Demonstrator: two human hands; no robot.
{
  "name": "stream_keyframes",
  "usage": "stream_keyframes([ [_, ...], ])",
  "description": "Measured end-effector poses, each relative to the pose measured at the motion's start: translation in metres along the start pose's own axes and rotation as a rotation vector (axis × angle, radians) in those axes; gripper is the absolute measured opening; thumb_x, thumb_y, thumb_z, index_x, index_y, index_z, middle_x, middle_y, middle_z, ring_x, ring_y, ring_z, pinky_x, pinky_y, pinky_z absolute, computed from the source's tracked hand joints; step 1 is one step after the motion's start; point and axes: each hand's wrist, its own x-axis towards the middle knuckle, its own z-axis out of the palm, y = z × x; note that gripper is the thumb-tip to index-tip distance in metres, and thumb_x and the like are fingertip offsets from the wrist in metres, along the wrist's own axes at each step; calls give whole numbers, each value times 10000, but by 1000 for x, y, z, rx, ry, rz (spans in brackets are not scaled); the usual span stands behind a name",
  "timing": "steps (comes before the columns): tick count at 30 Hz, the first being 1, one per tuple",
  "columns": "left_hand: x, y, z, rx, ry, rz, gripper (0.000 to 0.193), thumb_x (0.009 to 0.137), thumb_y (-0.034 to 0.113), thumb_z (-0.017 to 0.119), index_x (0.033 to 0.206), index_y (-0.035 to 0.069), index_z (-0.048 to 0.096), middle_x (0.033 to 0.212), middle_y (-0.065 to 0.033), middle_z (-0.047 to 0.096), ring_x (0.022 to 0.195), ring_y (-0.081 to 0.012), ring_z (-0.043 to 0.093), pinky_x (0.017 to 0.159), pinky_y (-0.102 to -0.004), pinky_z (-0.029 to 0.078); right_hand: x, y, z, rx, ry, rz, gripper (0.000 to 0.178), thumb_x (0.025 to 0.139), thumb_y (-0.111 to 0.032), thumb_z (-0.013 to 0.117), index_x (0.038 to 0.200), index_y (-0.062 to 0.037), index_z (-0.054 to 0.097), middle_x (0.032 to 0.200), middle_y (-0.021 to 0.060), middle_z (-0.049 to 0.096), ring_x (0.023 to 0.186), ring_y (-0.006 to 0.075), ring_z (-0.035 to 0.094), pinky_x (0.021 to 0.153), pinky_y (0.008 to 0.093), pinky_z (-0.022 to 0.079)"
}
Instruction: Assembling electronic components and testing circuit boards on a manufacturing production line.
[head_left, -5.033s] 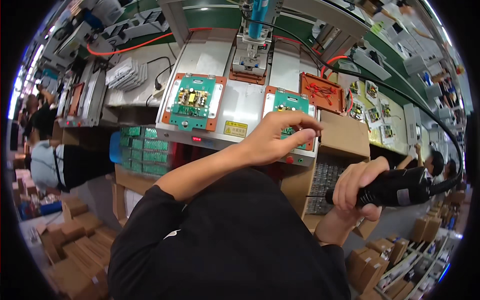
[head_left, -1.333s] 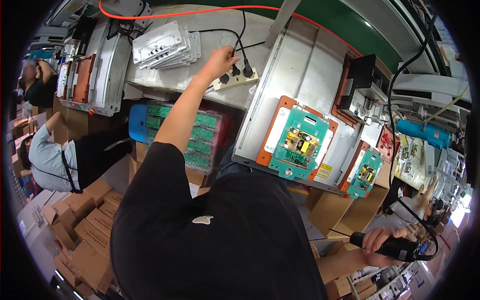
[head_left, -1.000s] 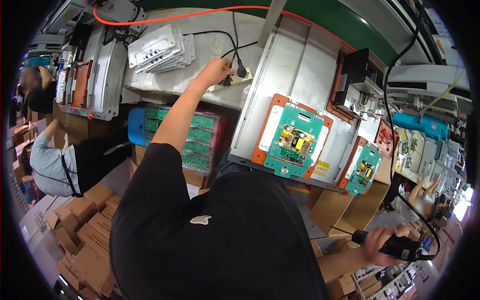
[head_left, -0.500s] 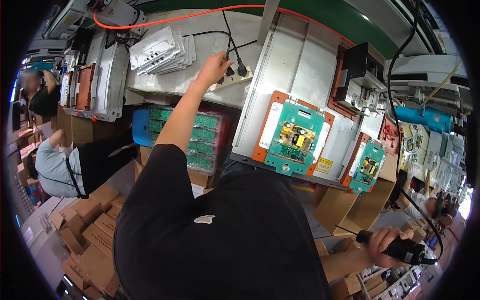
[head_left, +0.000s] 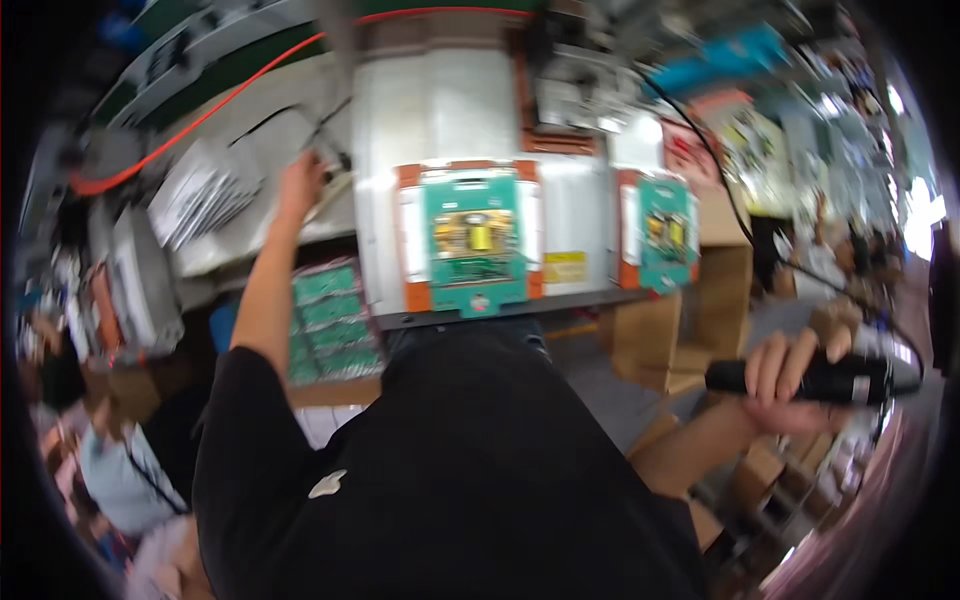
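My left arm reaches to the far left, where my left hand [head_left: 302, 185] is at a pale power strip [head_left: 333, 190]. A dark plug [head_left: 345, 161] with a cord stands on the strip beside it. Motion blur smears those fingers, so their grip is unclear. On the right, my right hand [head_left: 785, 372] is wrapped round a black corded electric screwdriver [head_left: 845, 380], its nose pointing left. Ahead of me, a green fixture [head_left: 475, 294] carries a circuit board [head_left: 478, 238] with a yellow part. A second green fixture [head_left: 665, 272] with a board lies further right.
Stacked silvery plates [head_left: 205, 195] lie on the left bench. Below it is a tray of green boards [head_left: 333, 320]. An open cardboard box [head_left: 722, 300] stands right of the metal track [head_left: 385, 120]. The screwdriver's black cable [head_left: 715, 165] hangs at the right. People work at far left and right.
My view has swung, so the bench and fixtures sit further left and look more level. My left hand stays at the power strip. The screwdriver remains in my right hand, now held higher in view.
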Motion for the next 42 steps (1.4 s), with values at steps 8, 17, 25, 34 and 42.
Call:
stream_keyframes([
  [8, -28, 36, -65, -230, 487, -217, 312, 929, 251, 660, 1148, 29, 642, 833, -86, 660, 705, -133, 595, 682, -285, 491, 26, 13, -27, 93, -1, -51, 623, 879, -619, 551, 1147, -70, 434, 628, 49, 449, 412, 144, 395, 416, 289, 363],
  [17, -109, 250, -64, -747, 556, -85, 191, 966, 93, 594, 1124, -4, 641, 947, 0, 637, 846, -66, 580, 762, -211, 457, 84, 22, -66, 79, -339, -190, 569, 852, -596, 659, 969, -80, 452, 678, 14, 482, 476, 128, 455, 491, 283, 420],
  [25, -106, 352, 24, -429, 243, 85, 161, 871, 60, 649, 1007, -24, 665, 942, -147, 675, 799, -249, 654, 725, -329, 519, 100, 44, -99, 250, -495, -131, 561, 898, -553, 622, 1077, -39, 484, 681, 22, 489, 479, 115, 460, 495, 278, 425],
  [34, 10, 309, 104, -78, 414, -35, 255, 852, 131, 701, 1012, -27, 581, 1085, -244, 561, 957, -435, 589, 814, -494, 491, 68, 46, -112, 132, -276, -121, 617, 936, -207, 576, 1421, 22, 269, 702, 35, 472, 485, 114, 452, 494, 269, 424],
  [42, 15, 288, 102, -74, 419, -110, 215, 859, 152, 696, 920, -27, 594, 1015, -246, 584, 933, -439, 591, 821, -492, 490, 66, 34, -117, 71, -182, -95, 590, 938, -248, 572, 1404, 4, 311, 707, 42, 463, 479, 119, 419, 489, 280, 406],
])
